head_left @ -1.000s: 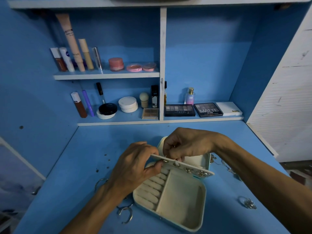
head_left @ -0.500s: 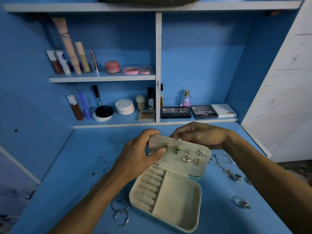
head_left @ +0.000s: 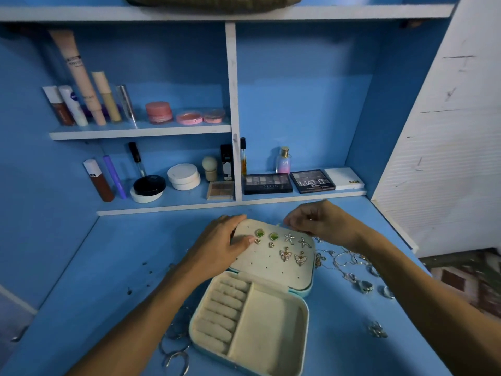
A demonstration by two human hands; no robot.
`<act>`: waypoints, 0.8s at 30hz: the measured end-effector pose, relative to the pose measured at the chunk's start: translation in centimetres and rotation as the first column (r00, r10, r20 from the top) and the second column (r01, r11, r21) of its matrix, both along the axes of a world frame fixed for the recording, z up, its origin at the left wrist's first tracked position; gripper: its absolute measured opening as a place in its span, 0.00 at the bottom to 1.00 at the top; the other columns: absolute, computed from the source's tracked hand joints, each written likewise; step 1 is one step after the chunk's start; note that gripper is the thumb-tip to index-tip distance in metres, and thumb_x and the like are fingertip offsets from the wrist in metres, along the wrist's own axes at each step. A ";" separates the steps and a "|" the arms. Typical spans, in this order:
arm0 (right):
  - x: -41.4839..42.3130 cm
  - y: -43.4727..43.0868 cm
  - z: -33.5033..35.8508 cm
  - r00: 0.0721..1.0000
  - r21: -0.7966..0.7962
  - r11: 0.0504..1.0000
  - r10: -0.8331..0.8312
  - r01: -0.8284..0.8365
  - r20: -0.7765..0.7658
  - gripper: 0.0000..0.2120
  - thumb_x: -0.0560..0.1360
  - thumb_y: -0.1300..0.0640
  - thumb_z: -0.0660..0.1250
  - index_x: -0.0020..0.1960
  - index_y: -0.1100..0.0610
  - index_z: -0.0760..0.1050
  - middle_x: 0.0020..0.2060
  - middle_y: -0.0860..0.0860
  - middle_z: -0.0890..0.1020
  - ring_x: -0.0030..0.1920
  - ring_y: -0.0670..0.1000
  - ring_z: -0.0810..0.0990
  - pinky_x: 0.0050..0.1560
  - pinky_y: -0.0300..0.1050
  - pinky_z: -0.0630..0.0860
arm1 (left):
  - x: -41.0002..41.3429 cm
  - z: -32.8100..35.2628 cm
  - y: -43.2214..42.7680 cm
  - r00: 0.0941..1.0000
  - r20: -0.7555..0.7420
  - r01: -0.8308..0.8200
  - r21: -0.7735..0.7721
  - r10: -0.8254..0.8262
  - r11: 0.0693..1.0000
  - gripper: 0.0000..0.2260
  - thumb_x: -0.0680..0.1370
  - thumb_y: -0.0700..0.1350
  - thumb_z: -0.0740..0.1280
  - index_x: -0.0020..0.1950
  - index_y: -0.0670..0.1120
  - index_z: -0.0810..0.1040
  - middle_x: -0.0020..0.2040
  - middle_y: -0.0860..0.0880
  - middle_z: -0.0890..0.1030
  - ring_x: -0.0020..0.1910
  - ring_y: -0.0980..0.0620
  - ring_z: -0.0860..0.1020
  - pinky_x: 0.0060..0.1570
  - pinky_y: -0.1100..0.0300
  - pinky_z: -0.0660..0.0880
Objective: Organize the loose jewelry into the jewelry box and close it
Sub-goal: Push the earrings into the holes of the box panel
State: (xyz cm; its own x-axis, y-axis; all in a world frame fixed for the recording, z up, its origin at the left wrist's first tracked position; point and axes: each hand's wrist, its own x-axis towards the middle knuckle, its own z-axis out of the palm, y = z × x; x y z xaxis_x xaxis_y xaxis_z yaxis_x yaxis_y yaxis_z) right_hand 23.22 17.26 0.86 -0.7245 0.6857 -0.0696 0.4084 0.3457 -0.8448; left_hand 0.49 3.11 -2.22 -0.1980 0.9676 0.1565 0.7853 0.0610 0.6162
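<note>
Jewelry box (head_left: 271, 327) lies open on the surface (head_left: 108, 280) before you, ring rolls (head_left: 222, 313) unfilled; bangles (head_left: 177, 358) wait at its near-left; your left grip (head_left: 214, 251) clasps the lid (head_left: 271, 272), where several earrings (head_left: 285, 255) are pinned; your right grip (head_left: 322, 225) curls beyond, contents unclear; chains (head_left: 349, 263) remain loose; the lid has tilted back since a second ago.

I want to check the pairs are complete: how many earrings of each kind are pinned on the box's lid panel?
Green square earrings: 2
Starfish earrings: 2
Butterfly earrings: 2
Small gold studs: 2
Total: 8 on the lid panel
</note>
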 end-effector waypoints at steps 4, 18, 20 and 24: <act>-0.3 0.0 -1.2 0.998 0.077 0.996 -0.043 0.039 0.054 0.09 0.80 0.60 0.67 0.52 0.48 0.83 0.42 0.43 0.86 0.49 0.46 0.84 0.57 0.49 0.81 | -0.3 -0.3 0.3 0.998 -0.063 -0.012 -0.057 0.008 0.998 0.19 0.83 0.49 0.63 0.74 0.48 0.71 0.61 0.50 0.73 0.61 0.51 0.74 0.63 0.54 0.71; -0.6 -0.9 -1.8 0.992 0.259 0.966 -0.056 0.025 0.114 0.11 0.80 0.60 0.66 0.51 0.45 0.82 0.45 0.41 0.85 0.47 0.41 0.82 0.45 0.35 0.78 | 0.0 0.1 0.1 0.995 -0.099 0.004 -0.100 -0.013 0.995 0.16 0.85 0.46 0.60 0.73 0.46 0.73 0.59 0.48 0.74 0.55 0.51 0.76 0.60 0.54 0.73; -0.7 -1.0 -1.6 0.990 0.265 0.964 -0.056 0.020 0.129 0.11 0.80 0.60 0.65 0.52 0.45 0.82 0.47 0.42 0.84 0.48 0.43 0.82 0.47 0.38 0.80 | -0.1 0.1 -0.1 0.995 -0.099 -0.002 -0.091 -0.008 0.996 0.14 0.85 0.46 0.60 0.68 0.45 0.75 0.57 0.46 0.76 0.55 0.50 0.76 0.59 0.50 0.74; -1.1 -1.5 -1.6 0.988 0.335 0.941 -0.092 0.045 0.125 0.10 0.80 0.60 0.65 0.53 0.48 0.82 0.46 0.43 0.84 0.47 0.45 0.82 0.46 0.36 0.77 | -0.8 0.5 -1.3 0.998 -0.061 -0.022 -0.014 0.021 1.000 0.13 0.84 0.44 0.61 0.67 0.44 0.76 0.60 0.47 0.79 0.58 0.52 0.78 0.61 0.54 0.75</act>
State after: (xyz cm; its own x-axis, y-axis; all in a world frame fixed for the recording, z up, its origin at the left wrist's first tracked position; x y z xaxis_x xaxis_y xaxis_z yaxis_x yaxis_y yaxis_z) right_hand 22.10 15.77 -0.76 -0.6747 0.7344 0.0740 0.5445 0.5629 -0.6219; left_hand -0.28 1.83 -1.75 -0.2093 0.9655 0.1550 0.8196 0.0867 0.5664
